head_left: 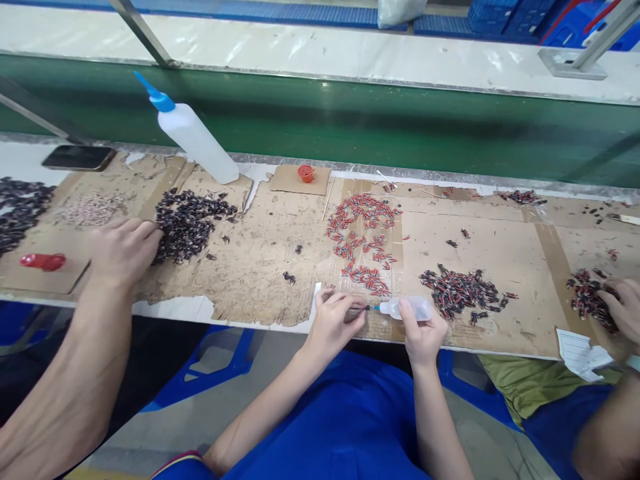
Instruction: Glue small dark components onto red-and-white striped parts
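My right hand grips a small clear squeeze bottle lying sideways, its thin blue tip pointing left. The fingertips of my left hand pinch a small dark part, right at the bottle's tip; its details are too small to make out. Just beyond my hands lies a spread of small red-and-black parts. A heaped pile of similar dark and red parts sits to the right of my right hand.
A co-worker's hand touches a pile of black parts on the left. Another person's hand reaches into parts at far right. A large white bottle, red cap and phone stand or lie towards the back. A green belt runs behind.
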Tool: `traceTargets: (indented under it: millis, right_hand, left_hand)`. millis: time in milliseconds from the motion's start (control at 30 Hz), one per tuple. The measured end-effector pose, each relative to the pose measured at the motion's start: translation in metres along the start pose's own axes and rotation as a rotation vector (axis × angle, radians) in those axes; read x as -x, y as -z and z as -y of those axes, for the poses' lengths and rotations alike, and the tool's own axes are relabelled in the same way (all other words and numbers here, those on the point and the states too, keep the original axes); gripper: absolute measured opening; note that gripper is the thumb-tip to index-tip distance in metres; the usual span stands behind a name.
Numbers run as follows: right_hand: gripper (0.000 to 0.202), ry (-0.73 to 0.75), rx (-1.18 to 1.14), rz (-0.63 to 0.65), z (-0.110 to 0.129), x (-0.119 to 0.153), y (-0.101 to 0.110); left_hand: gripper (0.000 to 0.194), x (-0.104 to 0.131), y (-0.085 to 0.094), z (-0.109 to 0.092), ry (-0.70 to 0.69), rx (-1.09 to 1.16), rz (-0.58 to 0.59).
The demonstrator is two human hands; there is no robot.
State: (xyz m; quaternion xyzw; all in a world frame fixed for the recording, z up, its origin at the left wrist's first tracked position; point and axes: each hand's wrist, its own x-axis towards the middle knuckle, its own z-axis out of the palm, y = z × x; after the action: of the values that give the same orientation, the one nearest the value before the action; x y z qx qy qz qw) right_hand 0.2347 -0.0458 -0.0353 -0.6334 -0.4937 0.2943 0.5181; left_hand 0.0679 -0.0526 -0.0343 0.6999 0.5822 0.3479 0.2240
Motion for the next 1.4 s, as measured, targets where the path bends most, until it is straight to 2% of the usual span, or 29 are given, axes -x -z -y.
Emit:
traceTargets:
  millis: [167, 300, 433, 567, 633, 733, 900, 1100, 1167, 1267, 1333, 1367, 1400]
  right_hand:
    - [0.029, 0.014, 0.039, 0.068, 0.003, -0.002, 0.0]
    - [0.029, 0.017, 0.044, 0.059, 0.008, -0.004, -0.001]
    - [0.028, -0.042, -0.037, -0.018, 0.002, -0.003, -0.001]
    - [0.027, -0.097, -0.231, -0.207, -0.005, -0.003, 0.0]
    - [0.029, -0.086, -0.259, -0.254, -0.003, -0.006, -0.001]
    - [0.042, -0.043, -0.214, -0.241, 0.004, -0.014, -0.003]
    - [0.054, -0.042, -0.172, -0.23, 0.012, -0.03, -0.012]
    - [0.057, -0.116, 0.207, -0.231, 0.006, -0.038, -0.016]
    - [0.062, -0.065, 0.235, -0.226, 0.007, -0.035, -0.013]
    - [0.069, 0.123, 0.228, -0.294, 0.015, -0.02, -0.009]
    - [0.055, 0.246, 0.237, -0.369, 0.021, -0.004, -0.008]
    - [0.043, 0.28, 0.224, -0.351, 0.024, 0.005, -0.009]
    - [0.033, 0.288, 0.189, -0.278, 0.027, 0.013, -0.011]
  left_hand:
    - [0.01, 0.0, 0.0, -0.001, 0.031, -0.003, 0.018]
    - [0.01, 0.0, 0.0, 0.0, 0.016, 0.0, -0.002]
    - [0.01, 0.001, -0.001, 0.0, 0.019, -0.007, -0.003]
    - [0.013, 0.0, 0.0, 0.0, 0.013, 0.005, 0.01]
    - [0.015, 0.0, 0.003, 0.0, 0.0, 0.015, 0.022]
    - [0.014, -0.002, 0.015, 0.005, -0.011, 0.006, 0.032]
    - [0.008, -0.007, 0.038, 0.021, 0.065, -0.149, -0.091]
    - [0.006, -0.01, 0.036, 0.022, 0.153, -0.304, -0.099]
    - [0.006, -0.01, 0.033, 0.021, 0.157, -0.327, -0.107]
    - [0.01, -0.01, 0.03, 0.019, 0.131, -0.332, -0.122]
    - [0.011, -0.01, 0.029, 0.018, 0.091, -0.314, -0.141]
    - [0.011, -0.01, 0.028, 0.016, 0.06, -0.292, -0.15]
    - [0.01, -0.01, 0.027, 0.014, 0.02, -0.26, -0.155]
